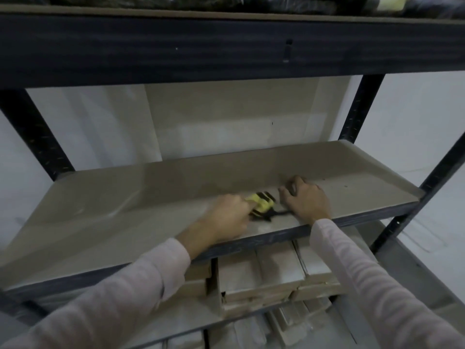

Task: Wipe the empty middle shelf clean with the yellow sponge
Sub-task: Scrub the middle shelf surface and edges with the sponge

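Note:
The middle shelf (100,210) is a bare beige board in a dark metal rack. A yellow sponge with black stripes (261,205) lies on it near the front edge, blurred by motion. My left hand (226,217) grips the sponge's left end with curled fingers. My right hand (305,200) rests on the board just right of the sponge, its fingers bent with the tips on the surface; it holds nothing that I can see. A thin black strap or cord (274,215) trails from the sponge toward my right wrist.
A dark beam of the upper shelf (226,44) hangs overhead, with dark bundles on top. Black uprights (359,109) stand at the right and left. Stacked flat beige boxes (264,275) fill the lower shelf. A pale wall sits behind the rack.

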